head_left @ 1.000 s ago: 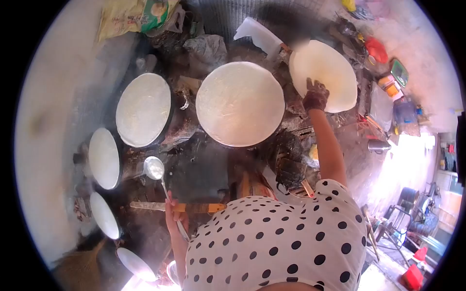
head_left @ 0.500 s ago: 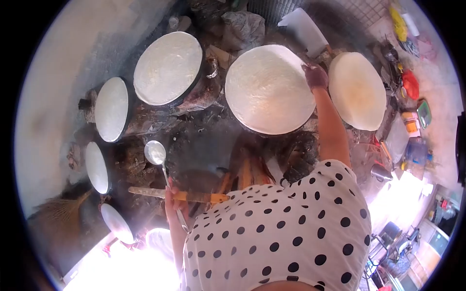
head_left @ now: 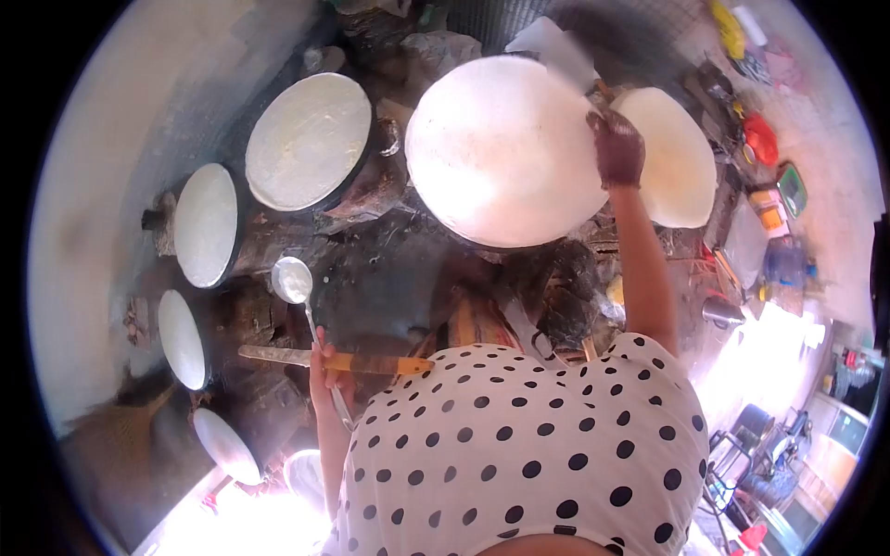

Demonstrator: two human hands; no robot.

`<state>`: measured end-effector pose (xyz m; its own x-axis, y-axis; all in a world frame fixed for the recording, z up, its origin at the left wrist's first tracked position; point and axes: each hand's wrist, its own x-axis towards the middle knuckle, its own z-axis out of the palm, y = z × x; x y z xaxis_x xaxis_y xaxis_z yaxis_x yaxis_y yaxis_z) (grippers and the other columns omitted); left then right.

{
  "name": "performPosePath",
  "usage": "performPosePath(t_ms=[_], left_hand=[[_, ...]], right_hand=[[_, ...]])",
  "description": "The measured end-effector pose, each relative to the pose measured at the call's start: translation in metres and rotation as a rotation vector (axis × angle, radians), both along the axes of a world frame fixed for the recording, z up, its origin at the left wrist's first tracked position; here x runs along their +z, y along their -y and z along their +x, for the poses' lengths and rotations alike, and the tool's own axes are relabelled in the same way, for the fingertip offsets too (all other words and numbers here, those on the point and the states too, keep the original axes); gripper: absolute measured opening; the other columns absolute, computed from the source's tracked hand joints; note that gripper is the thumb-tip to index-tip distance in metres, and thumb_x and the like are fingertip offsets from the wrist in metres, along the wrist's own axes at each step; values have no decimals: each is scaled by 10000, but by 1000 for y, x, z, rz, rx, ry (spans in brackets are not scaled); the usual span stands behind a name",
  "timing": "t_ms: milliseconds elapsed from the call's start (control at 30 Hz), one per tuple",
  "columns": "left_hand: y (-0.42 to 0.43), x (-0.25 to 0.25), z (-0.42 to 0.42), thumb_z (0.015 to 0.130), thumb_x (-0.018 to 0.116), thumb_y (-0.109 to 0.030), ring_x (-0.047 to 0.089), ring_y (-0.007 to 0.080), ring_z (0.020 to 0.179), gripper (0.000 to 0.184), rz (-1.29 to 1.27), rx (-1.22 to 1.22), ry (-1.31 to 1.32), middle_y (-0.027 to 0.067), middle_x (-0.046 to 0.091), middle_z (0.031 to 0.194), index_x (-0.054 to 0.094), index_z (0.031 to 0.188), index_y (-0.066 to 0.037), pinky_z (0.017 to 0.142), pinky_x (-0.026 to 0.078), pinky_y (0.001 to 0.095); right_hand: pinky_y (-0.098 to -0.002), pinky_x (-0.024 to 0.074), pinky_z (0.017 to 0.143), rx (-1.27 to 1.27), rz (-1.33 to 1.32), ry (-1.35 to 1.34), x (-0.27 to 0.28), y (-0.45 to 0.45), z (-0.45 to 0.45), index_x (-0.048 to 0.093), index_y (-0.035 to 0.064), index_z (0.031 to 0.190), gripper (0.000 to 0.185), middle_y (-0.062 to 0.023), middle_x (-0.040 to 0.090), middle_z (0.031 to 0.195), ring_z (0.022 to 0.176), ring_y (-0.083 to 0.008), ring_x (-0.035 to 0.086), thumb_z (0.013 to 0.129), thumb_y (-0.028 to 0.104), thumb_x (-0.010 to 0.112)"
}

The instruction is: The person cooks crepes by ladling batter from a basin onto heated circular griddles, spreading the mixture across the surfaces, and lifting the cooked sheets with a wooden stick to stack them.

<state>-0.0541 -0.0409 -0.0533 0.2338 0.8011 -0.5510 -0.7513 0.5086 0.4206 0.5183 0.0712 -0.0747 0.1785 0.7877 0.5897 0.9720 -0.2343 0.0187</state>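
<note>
My left hand is closed around the handle of a ladle with white batter in its bowl, and around a long flat spatula. My right hand, in a dark glove, pinches the right edge of the large round white sheet, whose near edge lies over a dark pan. Right of that hand is another pale round sheet with a browned middle. At the left, a white-coated round pan stands beside a narrower-looking one.
Two more white rounds curve down the left side by the wall. A white sheet-like piece is behind the large round. Red, orange and green items line the right, with a metal cup nearer. Steam hazes the floor.
My right hand went from the right-hand round to the middle one's edge, and that sheet now looks larger and raised. The view shifted. My left hand kept the ladle and spatula.
</note>
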Motion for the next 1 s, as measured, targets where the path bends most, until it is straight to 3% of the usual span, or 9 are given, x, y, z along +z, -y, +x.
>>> performPosePath(t_ms=[33,100,233,300,400,433,733,933,1000], left_hand=[[-3,-2,1,999,407,-250,384,10,479,326,15,-23,29,-15,548,873,455,1286,-104,406,373,150],[-7,2,5,999,408,-245,381,12,478,323,24,-46,36,-14,546,869,457,1284,-102,408,371,149],[-15,7,14,1000,408,-241,366,7,476,315,30,-81,21,-21,540,853,461,1278,-102,412,367,148],[-16,7,22,1006,390,-250,366,1,469,337,34,-96,-22,-24,553,855,439,1298,-89,406,357,151],[-22,2,34,1012,373,-258,369,-4,462,359,34,-130,-51,-25,567,859,414,1316,-72,395,341,158],[-25,-1,38,1012,373,-257,371,-3,463,359,31,-134,-38,-23,568,860,411,1315,-68,390,335,162],[-23,4,75,1011,372,-257,365,0,446,377,14,-161,-6,-23,566,835,390,1333,-62,386,368,161],[-3,-3,57,1012,361,-265,411,8,465,382,26,-112,24,6,584,866,388,1338,-67,409,423,173],[8,-12,43,1012,363,-263,410,8,465,379,26,-73,29,6,582,865,390,1336,-69,409,421,174]], right_hand=[[-365,480,841,-199,1,-776,17,0,5,673,89,980,306,-119,667,1000,967,-303,614,877,350,549],[-369,468,873,-79,128,-482,6,-1,78,664,90,1011,364,-121,657,1037,983,-315,606,882,403,531],[-378,471,859,-306,151,-163,108,43,157,667,157,1031,339,-106,651,1056,975,-289,610,890,423,510],[-383,504,781,-31,296,42,157,66,168,663,177,1019,322,-96,659,1028,923,-286,627,899,427,499],[-335,502,709,-86,116,111,147,95,175,650,150,1001,193,-60,652,1012,863,-239,636,893,246,523],[-344,519,575,-33,89,293,140,99,156,652,168,954,192,-62,656,965,772,-240,649,889,291,520],[-390,505,824,-219,-74,-137,-134,151,136,630,200,1111,278,-96,650,1041,952,-282,619,862,134,527],[-398,471,882,-249,-32,-346,-142,115,112,619,149,1114,263,-129,632,1076,1021,-320,582,863,191,552],[-380,460,887,-409,-304,-306,-135,95,103,578,124,1162,336,-117,605,1147,1042,-293,578,873,292,547]])
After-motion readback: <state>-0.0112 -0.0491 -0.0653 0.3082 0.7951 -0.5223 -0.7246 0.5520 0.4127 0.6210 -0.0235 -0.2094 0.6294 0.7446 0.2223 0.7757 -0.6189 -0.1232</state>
